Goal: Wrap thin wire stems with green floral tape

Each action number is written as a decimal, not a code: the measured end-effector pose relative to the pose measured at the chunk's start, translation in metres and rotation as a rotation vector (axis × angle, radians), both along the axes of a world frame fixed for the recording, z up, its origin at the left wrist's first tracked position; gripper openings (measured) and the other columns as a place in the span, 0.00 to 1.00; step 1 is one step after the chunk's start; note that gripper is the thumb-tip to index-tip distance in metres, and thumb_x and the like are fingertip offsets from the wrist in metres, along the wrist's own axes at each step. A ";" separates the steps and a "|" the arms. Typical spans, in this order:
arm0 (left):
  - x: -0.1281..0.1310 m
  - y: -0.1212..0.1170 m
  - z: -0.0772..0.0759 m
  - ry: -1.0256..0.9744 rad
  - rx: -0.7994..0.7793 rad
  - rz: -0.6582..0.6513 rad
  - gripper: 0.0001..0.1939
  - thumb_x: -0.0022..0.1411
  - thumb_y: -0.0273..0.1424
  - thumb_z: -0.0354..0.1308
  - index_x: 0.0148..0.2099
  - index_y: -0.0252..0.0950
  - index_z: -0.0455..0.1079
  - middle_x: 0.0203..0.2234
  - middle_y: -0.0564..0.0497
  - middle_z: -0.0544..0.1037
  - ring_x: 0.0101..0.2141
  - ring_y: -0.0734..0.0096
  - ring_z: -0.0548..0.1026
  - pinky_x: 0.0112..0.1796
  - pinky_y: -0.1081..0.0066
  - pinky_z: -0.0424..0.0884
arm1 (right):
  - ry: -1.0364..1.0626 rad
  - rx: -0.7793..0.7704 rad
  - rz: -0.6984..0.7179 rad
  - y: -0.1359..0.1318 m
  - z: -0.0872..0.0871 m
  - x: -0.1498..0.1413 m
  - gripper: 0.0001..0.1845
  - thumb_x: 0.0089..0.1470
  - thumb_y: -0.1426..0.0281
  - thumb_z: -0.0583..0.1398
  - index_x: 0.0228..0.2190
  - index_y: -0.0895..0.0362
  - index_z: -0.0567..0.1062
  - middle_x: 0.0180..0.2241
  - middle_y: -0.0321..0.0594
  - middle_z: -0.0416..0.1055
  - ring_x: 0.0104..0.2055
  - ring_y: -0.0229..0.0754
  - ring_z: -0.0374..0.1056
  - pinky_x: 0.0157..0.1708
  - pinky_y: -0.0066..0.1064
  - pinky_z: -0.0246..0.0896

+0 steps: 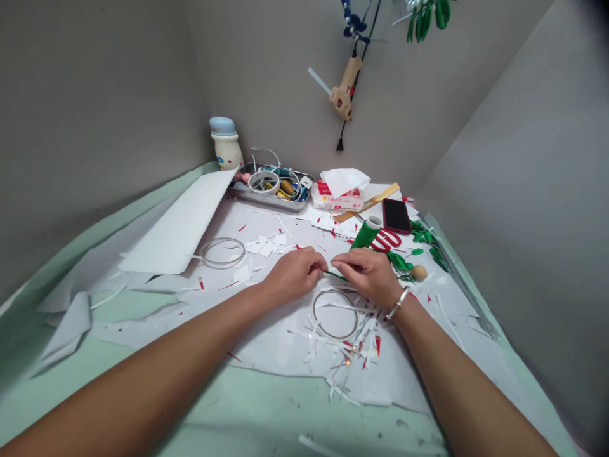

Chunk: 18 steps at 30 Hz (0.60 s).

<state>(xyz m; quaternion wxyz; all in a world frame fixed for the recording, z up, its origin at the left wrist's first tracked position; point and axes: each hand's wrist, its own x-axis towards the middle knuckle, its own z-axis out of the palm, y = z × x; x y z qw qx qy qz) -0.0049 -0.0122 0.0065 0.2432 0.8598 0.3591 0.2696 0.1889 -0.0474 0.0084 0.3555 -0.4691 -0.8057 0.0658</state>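
My left hand (297, 273) is closed, thumb and fingers pinching one end of a thin green stem (335, 275). It looks like a wire or strand wrapped in green thread, though it is too small to be sure. At its other end my right hand (370, 274), with a bracelet on the wrist, also has its fingertips pressed together. Just behind the right hand stands a tilted spool of green thread (365, 235). Red-handled scissors (386, 240) lie beside the spool, partly covered. Below both hands, a thin ring of wire (335, 315) rests among white paper strips.
Green leaf pieces (423, 233) and a round wooden bead (419, 273) lie at the right. Farther back are a phone (396, 216), a tissue pack (337, 195), a metal tray (271, 202) of spools and a jar (227, 146). A glue gun (346, 89) hangs on the wall.
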 end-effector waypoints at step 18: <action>-0.003 0.012 -0.001 -0.240 -0.175 0.238 0.07 0.56 0.29 0.54 0.35 0.36 0.72 0.30 0.51 0.76 0.31 0.71 0.73 0.34 0.71 0.67 | -0.211 -0.059 0.084 0.000 -0.002 -0.015 0.08 0.56 0.70 0.57 0.31 0.55 0.78 0.27 0.37 0.75 0.31 0.37 0.68 0.36 0.28 0.56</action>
